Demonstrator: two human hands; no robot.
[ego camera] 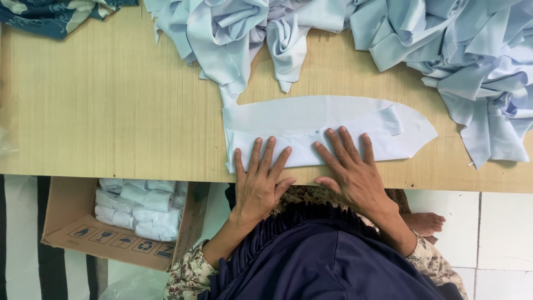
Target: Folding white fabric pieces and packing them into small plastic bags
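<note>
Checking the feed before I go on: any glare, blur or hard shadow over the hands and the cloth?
Head view: even, soft light, no glare; left hand, right hand and pale blue fabric piece are sharp; faint shadows under the fingers only.

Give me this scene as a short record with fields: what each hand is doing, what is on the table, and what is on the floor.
Left hand: flat, fingers spread, on the folded pale blue cloth
Right hand: flat on the same cloth, beside the left
Cloth: lies near the front edge of the wooden table
Far edge: heap of crumpled pale blue fabric
Far left corner: dark patterned fabric
Floor, left: open cardboard box holding rolled pale blue pieces
</note>
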